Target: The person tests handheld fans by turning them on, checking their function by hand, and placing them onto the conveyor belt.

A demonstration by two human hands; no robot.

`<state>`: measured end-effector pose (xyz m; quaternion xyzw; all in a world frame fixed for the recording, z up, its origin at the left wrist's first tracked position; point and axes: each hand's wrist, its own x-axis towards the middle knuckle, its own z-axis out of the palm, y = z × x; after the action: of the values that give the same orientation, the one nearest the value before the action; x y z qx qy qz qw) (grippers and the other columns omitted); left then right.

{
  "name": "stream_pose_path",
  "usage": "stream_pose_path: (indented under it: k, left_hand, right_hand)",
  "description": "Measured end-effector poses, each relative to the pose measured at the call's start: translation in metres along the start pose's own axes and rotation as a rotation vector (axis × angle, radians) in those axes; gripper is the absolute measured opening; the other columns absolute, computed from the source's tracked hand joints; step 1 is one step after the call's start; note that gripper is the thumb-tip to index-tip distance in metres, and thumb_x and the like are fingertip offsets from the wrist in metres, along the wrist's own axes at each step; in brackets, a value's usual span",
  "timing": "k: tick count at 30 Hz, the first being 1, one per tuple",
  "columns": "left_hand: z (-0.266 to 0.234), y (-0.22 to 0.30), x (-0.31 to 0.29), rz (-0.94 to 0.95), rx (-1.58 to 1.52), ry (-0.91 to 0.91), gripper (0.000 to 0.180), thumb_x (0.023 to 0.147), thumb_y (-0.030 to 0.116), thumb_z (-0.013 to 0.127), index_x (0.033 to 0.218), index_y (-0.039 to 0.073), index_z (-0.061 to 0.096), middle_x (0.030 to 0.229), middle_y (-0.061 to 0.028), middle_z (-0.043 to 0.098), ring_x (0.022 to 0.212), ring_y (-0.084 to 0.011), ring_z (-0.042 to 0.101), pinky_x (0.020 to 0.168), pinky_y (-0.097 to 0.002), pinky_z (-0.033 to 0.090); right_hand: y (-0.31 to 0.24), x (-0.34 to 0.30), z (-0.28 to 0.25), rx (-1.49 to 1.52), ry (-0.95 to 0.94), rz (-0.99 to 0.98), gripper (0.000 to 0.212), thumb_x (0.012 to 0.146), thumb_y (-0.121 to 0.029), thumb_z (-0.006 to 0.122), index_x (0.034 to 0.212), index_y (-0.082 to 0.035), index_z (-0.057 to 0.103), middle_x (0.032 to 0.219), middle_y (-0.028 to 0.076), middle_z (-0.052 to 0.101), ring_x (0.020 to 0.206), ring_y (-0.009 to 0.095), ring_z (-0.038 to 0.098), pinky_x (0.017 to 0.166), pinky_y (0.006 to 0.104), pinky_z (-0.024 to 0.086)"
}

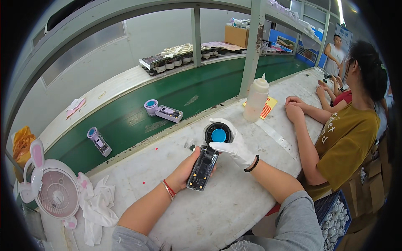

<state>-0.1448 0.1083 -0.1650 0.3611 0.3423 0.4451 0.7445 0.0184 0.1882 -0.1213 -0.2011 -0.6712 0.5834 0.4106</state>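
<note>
Left of the one squeeze bottle (255,103), the left hand (184,168) grips the oblong body of one black device (204,166); the white-gloved right hand (238,147) clasps its round, blue-centred head. Farther left lie two lilac devices (169,113).

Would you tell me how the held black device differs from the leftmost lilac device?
The black device is much darker than the lilac device. The left hand and right hand hold the black device, while the lilac device lies on the belt. Both carry blue discs.
</note>
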Motion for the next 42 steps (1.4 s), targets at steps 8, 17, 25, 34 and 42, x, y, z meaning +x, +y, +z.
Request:
stream_pose_path:
  k: [8,17,25,34,42]
  left_hand:
    - [0.000,0.006,-0.002,0.001,-0.089,-0.187,0.067,0.093,0.057,0.022,0.129,0.005,0.045,0.082,-0.0040,0.061,0.069,-0.0092,0.059,0.063,-0.0221,0.051]
    - [0.002,0.009,-0.001,-0.028,-0.169,-0.140,0.067,0.094,0.055,0.023,0.129,0.001,0.042,0.092,-0.0116,0.062,0.071,-0.0137,0.062,0.062,-0.0228,0.052]
    - [0.008,0.006,-0.005,0.225,0.293,-0.024,0.055,0.079,0.008,0.067,0.128,0.005,0.041,0.107,-0.0067,0.060,0.080,-0.0088,0.056,0.063,-0.0235,0.047]
    - [0.011,0.001,-0.004,0.310,0.372,0.044,0.055,0.080,0.008,0.066,0.128,0.006,0.040,0.104,-0.0051,0.060,0.080,-0.0077,0.055,0.064,-0.0234,0.048]
    - [0.008,-0.006,0.000,0.541,0.485,0.161,0.056,0.079,0.005,0.067,0.127,0.005,0.039,0.099,-0.0033,0.056,0.080,-0.0098,0.055,0.064,-0.0250,0.048]
  right_hand:
    - [0.000,-0.001,0.001,0.042,0.050,0.056,0.045,0.073,-0.014,0.074,0.110,-0.006,0.049,0.104,0.002,0.054,0.097,0.011,0.052,0.084,0.0250,0.044]
    - [0.006,0.005,-0.004,-0.031,0.106,0.034,0.023,0.088,-0.019,0.057,0.106,-0.005,0.053,0.099,0.003,0.055,0.096,0.010,0.051,0.086,0.0248,0.041]
    - [0.004,0.009,-0.022,-0.111,0.282,-0.181,0.026,0.094,-0.023,0.047,0.109,-0.003,0.056,0.106,0.004,0.056,0.099,0.011,0.051,0.090,0.0247,0.039]
    - [0.039,0.011,-0.007,0.082,0.384,-0.157,0.038,0.087,-0.027,0.060,0.116,-0.005,0.050,0.106,0.003,0.055,0.099,0.010,0.052,0.082,0.0256,0.046]
    - [0.031,-0.010,0.035,0.039,0.094,0.115,0.029,0.076,-0.019,0.073,0.096,-0.004,0.058,0.081,0.004,0.062,0.071,0.010,0.059,0.061,0.0264,0.052]
